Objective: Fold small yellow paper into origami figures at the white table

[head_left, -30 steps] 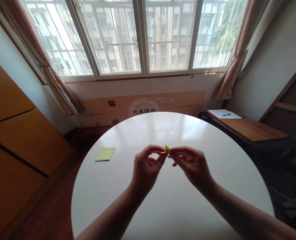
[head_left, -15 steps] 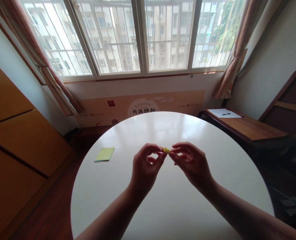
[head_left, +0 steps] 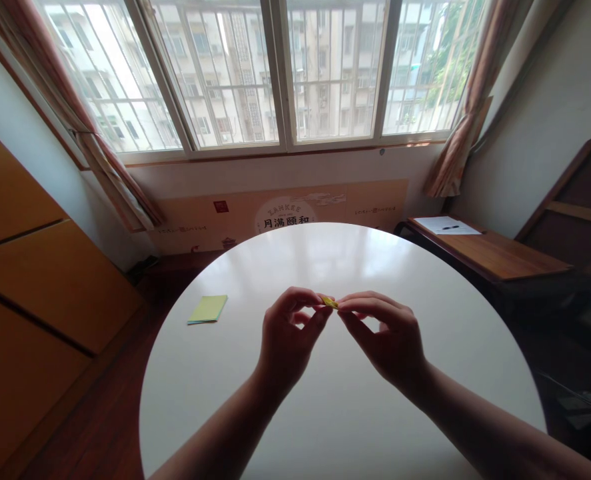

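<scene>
Between my fingertips is a small folded piece of yellow paper (head_left: 330, 302), mostly hidden by the fingers. My left hand (head_left: 291, 333) pinches its left end between thumb and fingers. From the other side, my right hand (head_left: 386, 333) has thumb and fingertips closed on the right end. Both hands are over the middle of a round white table (head_left: 355, 413). To the left of them a pad of yellow-green sticky notes (head_left: 208, 309) lies on the tabletop, with a bluish layer showing at its lower edge.
A wooden bench (head_left: 520, 257) at the right bears a white paper sheet (head_left: 445, 225) with a pen on it. An orange-brown cabinet (head_left: 40, 287) stands at the left. Beyond the table are a barred window (head_left: 235, 73) and a printed panel (head_left: 190, 217) under it.
My right fingers have straightened and come closer together, now closed on the paper's right end. The paper looks flatter than before. My left hand keeps its pinch.
</scene>
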### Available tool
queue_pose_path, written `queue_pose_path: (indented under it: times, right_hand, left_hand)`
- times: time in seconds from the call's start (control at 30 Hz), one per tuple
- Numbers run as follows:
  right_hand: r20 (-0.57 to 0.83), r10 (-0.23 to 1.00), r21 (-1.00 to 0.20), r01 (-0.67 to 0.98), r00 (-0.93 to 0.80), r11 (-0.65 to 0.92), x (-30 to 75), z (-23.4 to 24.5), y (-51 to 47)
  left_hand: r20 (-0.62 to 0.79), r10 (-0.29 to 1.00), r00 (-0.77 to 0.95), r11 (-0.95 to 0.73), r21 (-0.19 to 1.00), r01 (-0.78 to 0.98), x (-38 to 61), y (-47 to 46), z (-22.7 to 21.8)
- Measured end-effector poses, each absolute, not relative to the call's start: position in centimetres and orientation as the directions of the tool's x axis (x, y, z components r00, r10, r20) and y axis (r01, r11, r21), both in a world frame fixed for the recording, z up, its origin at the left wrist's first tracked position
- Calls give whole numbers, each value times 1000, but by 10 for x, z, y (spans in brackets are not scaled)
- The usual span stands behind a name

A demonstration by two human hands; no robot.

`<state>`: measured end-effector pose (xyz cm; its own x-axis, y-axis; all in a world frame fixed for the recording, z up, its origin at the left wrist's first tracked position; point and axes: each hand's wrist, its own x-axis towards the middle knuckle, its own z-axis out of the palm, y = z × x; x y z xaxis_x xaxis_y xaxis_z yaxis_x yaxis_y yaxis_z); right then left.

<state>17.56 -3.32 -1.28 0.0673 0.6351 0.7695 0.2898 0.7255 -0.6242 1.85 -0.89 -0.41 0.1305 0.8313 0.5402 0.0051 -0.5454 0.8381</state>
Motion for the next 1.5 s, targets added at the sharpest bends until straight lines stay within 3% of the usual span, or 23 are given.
queue_pose_path:
  times: [0.27, 0.37, 0.47, 0.57, 0.7, 0.83, 0.93, 1.17, 1.5]
  right_hand:
    - [740, 669, -654, 313, 72, 689, 178, -16, -32]
    - [685, 716, -720, 280, 135, 635, 177, -19, -31]
    - [568, 804, -823, 141, 178, 550, 177, -22, -28]
    - [437, 894, -895, -48, 93, 443, 180, -25, -23]
    - [309, 951, -925, -241, -25, 295, 185, -28, -16]
    - [215, 973, -934, -308, -87, 179, 186, -26, -15]
    - [226, 971, -933, -304, -78, 193, 185, -24, -16]
    - [417, 909, -896, -161, 9, 413, 184, -26, -17]
    - [403, 915, -906, -152, -23, 395, 187, -26, -16]
  left_hand:
    - [565, 814, 138, -577, 814, 67, 18, -10, -5]
    - [567, 813, 133, -580, 810, 89, 19, -9, -6]
    - [567, 813, 130, -580, 808, 105, 18, -8, -8]
    - [551, 823, 134, -565, 820, 94, 17, -6, -10]
    - [500, 852, 157, -511, 859, 32, 17, -3, -10]
    - [482, 857, 185, -496, 868, 35, 17, -3, -7]
    - [484, 852, 198, -501, 865, 41, 16, -5, -5]
    - [477, 859, 189, -496, 866, 68, 18, -4, -6]
    - [461, 860, 217, -483, 874, 58, 18, -4, -5]
